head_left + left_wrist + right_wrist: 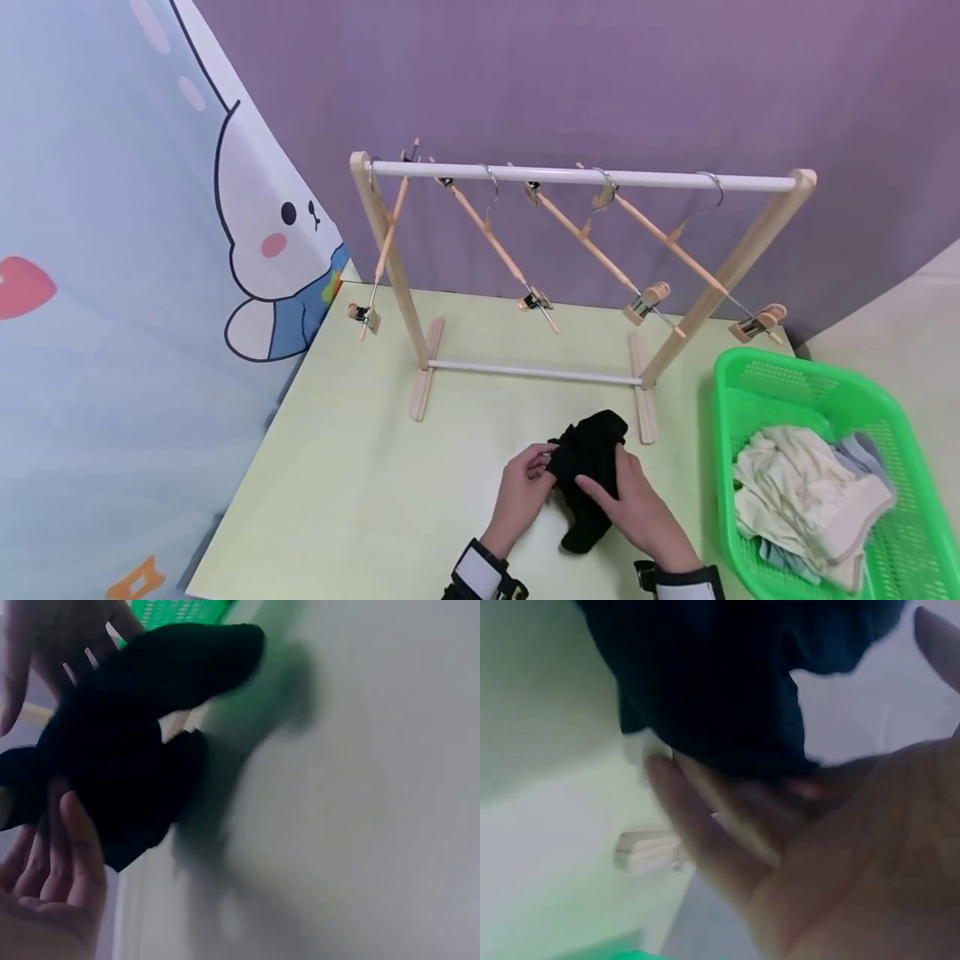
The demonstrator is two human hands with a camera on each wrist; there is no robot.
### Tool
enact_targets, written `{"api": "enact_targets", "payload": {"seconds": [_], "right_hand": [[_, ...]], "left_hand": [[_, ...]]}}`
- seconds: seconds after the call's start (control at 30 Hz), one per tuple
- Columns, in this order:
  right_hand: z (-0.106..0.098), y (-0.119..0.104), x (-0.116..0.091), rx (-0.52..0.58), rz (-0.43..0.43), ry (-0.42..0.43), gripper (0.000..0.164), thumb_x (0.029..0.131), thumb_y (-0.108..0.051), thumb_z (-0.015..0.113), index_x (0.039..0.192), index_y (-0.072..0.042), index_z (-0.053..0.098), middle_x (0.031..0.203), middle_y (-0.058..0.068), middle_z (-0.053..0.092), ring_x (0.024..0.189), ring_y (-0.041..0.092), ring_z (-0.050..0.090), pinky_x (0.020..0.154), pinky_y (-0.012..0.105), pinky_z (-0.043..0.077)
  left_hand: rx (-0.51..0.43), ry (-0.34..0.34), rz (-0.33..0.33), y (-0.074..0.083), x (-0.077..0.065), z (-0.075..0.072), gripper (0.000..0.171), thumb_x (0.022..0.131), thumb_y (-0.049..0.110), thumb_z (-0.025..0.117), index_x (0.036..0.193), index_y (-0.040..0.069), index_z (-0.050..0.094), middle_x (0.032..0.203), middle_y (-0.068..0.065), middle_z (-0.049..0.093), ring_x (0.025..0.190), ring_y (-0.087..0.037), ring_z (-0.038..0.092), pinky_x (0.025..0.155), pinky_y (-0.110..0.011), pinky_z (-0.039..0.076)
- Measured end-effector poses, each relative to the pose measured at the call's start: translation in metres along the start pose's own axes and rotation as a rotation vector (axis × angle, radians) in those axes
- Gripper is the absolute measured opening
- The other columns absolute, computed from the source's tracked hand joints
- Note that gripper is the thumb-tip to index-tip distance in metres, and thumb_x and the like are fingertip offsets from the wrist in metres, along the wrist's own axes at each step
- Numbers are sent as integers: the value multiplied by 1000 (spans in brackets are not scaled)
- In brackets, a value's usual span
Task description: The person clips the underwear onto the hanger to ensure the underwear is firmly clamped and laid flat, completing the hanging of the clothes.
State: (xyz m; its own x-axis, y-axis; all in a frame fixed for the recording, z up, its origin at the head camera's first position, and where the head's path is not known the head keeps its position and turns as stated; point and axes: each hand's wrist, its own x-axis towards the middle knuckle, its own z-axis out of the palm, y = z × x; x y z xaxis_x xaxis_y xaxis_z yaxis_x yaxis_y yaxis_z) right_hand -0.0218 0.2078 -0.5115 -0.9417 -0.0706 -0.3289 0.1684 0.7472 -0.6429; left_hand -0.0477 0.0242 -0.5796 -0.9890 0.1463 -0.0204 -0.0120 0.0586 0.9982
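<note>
A bunched black sock [588,467] hangs close over the table in front of the rack, its rounded toe pointing down toward me in the head view. My left hand [521,492] pinches its left edge; the left wrist view shows thumb and fingertips on the dark cloth [112,742]. At the sock's right side is my right hand [637,504], fingers stretched out behind the fabric. The right wrist view has this hand's fingers [705,825] fairly straight along the cloth's lower edge, with the thumb standing apart. Folds hide some fingertips.
A wooden rack with a white rail [555,173] stands behind the hands, carrying several clip hangers [495,242]. To the right, a green basket [723,450] contains cream clothing [798,492] and blue-grey pieces. The pale table [322,492] ends on the left beside a printed curtain [135,400].
</note>
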Motion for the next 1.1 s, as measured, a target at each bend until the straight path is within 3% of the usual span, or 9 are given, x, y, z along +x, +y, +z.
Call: {"api": "enact_targets", "payload": {"seconds": [0.1,0.27,0.37,0.5,0.6,0.73,0.9,1.0,1.1], "right_hand": [[11,-13,-1,-48,-40,121,117,87,-65,63,153,12,6,157,37,14,142,54,21,107,65,33],[31,-34,5,-85,-234,325,118,75,-58,80,151,9,22,155,33,23,140,49,27,105,66,33],[39,-47,10,-87,-319,406,99,75,-44,85,145,8,37,146,29,39,131,45,39,102,61,39],[44,-58,14,-72,-346,460,68,81,-19,83,136,3,51,131,20,55,118,36,52,93,53,49],[43,-61,15,-69,-375,506,64,82,-8,79,140,-3,52,128,17,58,115,33,56,90,51,51],[35,-60,20,-76,-489,594,60,81,-1,79,137,-6,57,128,17,58,115,33,55,90,48,51],[33,-56,25,-150,-571,568,39,76,-17,87,111,-7,73,124,15,62,116,34,52,92,48,48],[38,-54,25,-186,-546,505,50,70,-33,90,108,-6,73,119,13,64,116,33,53,94,49,47],[43,-58,19,-69,-518,370,62,69,-39,90,117,-7,68,120,7,64,115,27,56,94,45,49]], "left_hand": [[-8,90,11,20,4,-5,27,83,-7,64,108,4,67,91,-8,69,74,-4,61,65,-19,54],[18,203,79,47,14,-16,18,83,-5,59,98,4,64,87,-8,68,76,-7,62,69,-21,54],[36,240,163,55,20,-22,16,84,-4,58,96,5,63,82,-7,68,72,-5,63,64,-21,54],[102,251,234,68,22,-35,17,84,-4,57,98,6,60,76,-3,62,66,-5,56,58,-19,47],[172,257,234,75,22,-48,18,85,-1,57,100,10,58,74,2,56,63,-8,50,56,-21,43],[217,255,220,83,26,-60,16,90,3,57,100,15,58,73,4,54,62,-9,50,56,-23,43],[134,222,249,91,28,-68,17,91,-4,59,103,8,61,80,-3,65,67,-9,55,63,-22,46],[56,226,254,98,27,-68,14,92,-5,60,104,3,62,84,-11,68,70,-9,57,65,-21,46],[9,285,229,104,25,-64,11,93,-3,61,104,1,61,85,-14,69,70,-7,58,66,-20,45]]}}
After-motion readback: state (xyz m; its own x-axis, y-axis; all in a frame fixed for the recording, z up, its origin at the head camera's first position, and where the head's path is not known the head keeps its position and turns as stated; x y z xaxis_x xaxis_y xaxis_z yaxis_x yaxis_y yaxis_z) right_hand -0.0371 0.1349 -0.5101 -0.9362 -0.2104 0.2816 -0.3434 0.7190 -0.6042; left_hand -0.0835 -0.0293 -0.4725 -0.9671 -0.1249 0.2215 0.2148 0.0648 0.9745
